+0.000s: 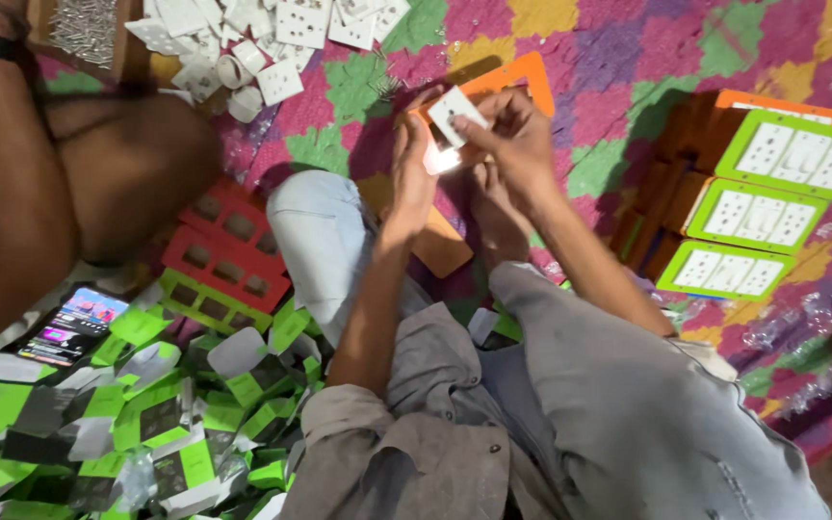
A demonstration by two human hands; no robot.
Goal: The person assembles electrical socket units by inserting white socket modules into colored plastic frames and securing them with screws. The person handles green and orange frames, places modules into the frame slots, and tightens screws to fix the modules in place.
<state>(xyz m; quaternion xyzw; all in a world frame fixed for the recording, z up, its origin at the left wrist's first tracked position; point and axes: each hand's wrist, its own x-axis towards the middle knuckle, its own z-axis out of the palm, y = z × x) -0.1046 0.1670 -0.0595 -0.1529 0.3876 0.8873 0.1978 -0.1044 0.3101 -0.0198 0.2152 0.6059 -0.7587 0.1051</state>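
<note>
Grey sleeves (pixel 493 424) fwd: both hands pinching white switch module (pixel 455 108), right hand (pixel 512 135) atop, left hand (pixel 411 173) beneath, over orange frame (pixel 527 77).

We count three green switch plates (pixel 759 212) stacked at the right, one orange frame (pixel 517 82), one white socket (pixel 455 111) in two hands — left (pixel 414 178), right (pixel 512 135) — and one phone (pixel 69 325); loose cards are too many to count.

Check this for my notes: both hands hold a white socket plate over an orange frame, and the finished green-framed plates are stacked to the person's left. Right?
Not quite. The green-framed plates are stacked on the person's right, as the head view shows. The rest holds: the left hand and right hand hold a white socket plate over an orange frame.
</note>
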